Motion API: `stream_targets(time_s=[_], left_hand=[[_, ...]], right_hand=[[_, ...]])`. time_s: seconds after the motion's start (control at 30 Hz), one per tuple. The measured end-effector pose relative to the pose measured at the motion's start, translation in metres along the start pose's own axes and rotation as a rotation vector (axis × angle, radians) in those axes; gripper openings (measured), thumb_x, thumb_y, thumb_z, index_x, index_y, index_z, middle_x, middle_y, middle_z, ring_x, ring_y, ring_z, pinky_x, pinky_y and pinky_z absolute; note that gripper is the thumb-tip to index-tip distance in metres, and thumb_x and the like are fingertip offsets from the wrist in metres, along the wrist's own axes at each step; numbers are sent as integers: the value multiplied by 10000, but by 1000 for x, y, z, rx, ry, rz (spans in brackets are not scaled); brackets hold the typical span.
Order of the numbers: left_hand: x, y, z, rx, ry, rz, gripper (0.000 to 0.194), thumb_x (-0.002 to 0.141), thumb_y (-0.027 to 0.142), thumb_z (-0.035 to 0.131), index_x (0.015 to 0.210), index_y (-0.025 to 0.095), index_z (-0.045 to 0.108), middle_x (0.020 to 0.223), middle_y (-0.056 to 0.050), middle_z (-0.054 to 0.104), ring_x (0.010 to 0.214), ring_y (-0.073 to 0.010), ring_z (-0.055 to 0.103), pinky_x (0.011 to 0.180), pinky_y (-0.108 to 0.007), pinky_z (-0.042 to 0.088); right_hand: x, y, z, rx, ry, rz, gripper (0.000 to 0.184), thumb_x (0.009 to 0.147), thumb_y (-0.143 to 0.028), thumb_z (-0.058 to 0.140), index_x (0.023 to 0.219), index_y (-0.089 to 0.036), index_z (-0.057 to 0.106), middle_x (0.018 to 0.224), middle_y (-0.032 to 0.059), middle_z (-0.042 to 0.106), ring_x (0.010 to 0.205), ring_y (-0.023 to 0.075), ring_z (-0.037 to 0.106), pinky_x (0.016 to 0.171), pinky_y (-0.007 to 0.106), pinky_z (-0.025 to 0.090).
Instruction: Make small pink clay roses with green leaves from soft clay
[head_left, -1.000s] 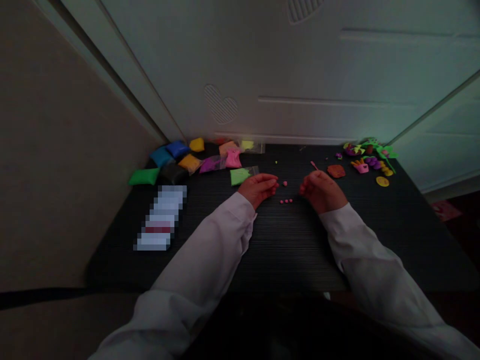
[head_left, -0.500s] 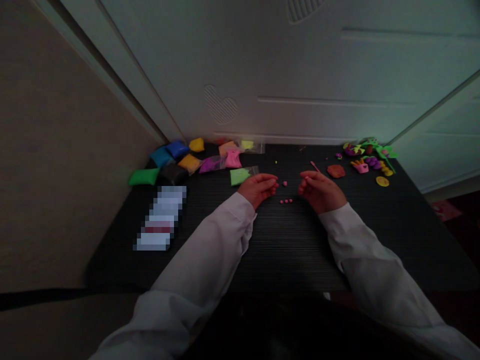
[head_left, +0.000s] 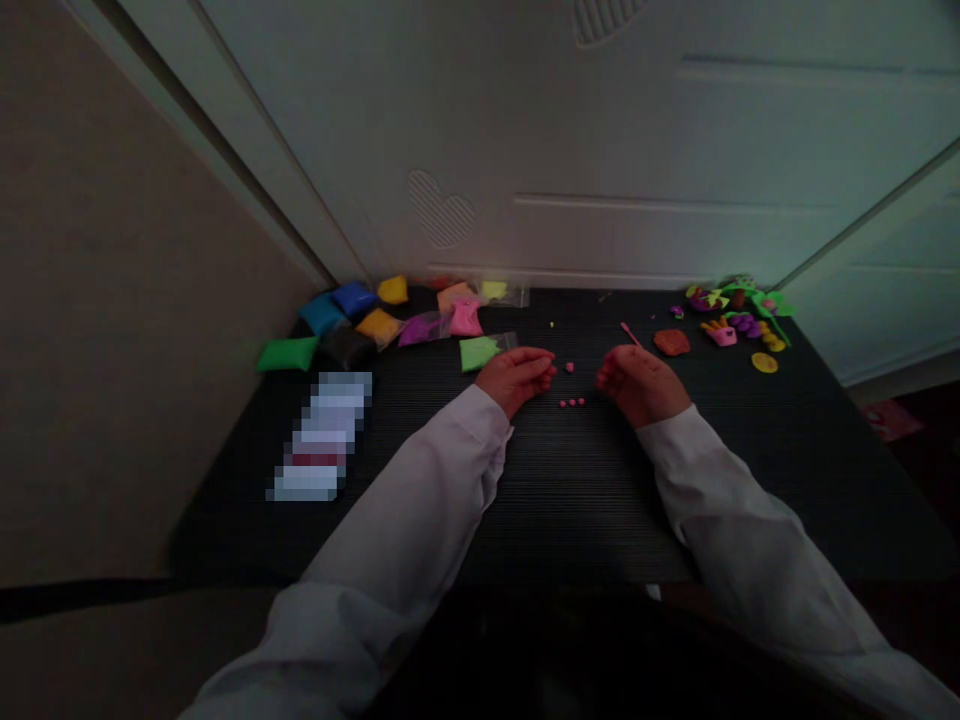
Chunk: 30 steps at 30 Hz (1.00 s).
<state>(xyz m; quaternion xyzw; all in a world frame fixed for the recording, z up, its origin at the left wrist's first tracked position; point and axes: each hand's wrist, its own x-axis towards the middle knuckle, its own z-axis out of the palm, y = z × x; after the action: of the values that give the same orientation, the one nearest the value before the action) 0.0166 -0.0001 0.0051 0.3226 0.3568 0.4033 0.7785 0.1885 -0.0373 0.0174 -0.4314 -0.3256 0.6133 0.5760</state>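
Left hand (head_left: 516,380) and right hand (head_left: 645,384) are curled narrow, any hold unclear; black counter (head_left: 570,490) beneath is backed by white panelling (head_left: 600,130)

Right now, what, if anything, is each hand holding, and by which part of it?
It cannot be told: the curled fingers of the left hand and right hand could hide something small. A larger pink piece lies on the table between them, unheld.

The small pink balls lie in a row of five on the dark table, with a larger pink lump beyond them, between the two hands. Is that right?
Not quite: the head view shows three small pink balls in the row, not five. They do lie on the dark table, with a larger pink lump beyond them, between the left hand and right hand.
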Motion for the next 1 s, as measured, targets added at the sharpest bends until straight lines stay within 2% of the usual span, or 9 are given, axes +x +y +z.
stream_targets(time_s=[0.13, 0.27, 0.4, 0.6, 0.77, 1.0], left_hand=[[1, 0, -1, -3, -1, 0, 92, 656, 107, 591, 747, 110, 579, 599, -11, 604, 529, -55, 543, 577, -201, 427], [1, -1, -1, -8, -1, 1, 97, 651, 112, 596, 746, 109, 579, 601, -11, 607, 527, -55, 544, 574, -199, 432], [1, 0, -1, -9, -7, -2, 96, 653, 113, 591, 748, 111, 581, 601, -12, 611, 528, -58, 550, 568, -198, 437], [2, -1, -3, -9, -17, 1, 99, 652, 121, 596, 750, 111, 583, 604, -16, 613, 529, -60, 553, 566, -198, 441], [2, -1, -3, -10, -18, 5, 99, 651, 115, 594, 749, 107, 583, 599, -15, 611, 525, -60, 552, 559, -194, 438], [2, -1, -2, -12, -14, 4, 88, 660, 118, 588, 747, 106, 580, 597, -14, 612, 519, -57, 549, 561, -196, 436]], right_hand=[[1, -1, 1, 21, -18, 1, 287, 632, -413, 607, 515, -181, 485, 532, -42, 484, 530, 78, 498, 516, 223, 424], [1, -3, 1, 46, -36, 9, 355, 656, -428, 577, 455, -178, 424, 502, -35, 449, 518, 82, 481, 522, 231, 414], [1, -3, 1, 76, -28, -13, 300, 637, -376, 607, 478, -180, 444, 509, -44, 453, 509, 75, 474, 517, 224, 409], [0, -3, -1, 40, -14, -20, 115, 609, -276, 630, 635, -201, 547, 569, -53, 517, 528, 72, 501, 520, 216, 420], [2, -2, -2, 21, -11, 6, 119, 606, -236, 631, 706, -184, 595, 558, -38, 540, 525, 71, 509, 508, 205, 422], [3, 0, -1, 60, 11, -25, 169, 628, -338, 606, 610, -177, 558, 556, -41, 527, 523, 65, 496, 510, 206, 424]])
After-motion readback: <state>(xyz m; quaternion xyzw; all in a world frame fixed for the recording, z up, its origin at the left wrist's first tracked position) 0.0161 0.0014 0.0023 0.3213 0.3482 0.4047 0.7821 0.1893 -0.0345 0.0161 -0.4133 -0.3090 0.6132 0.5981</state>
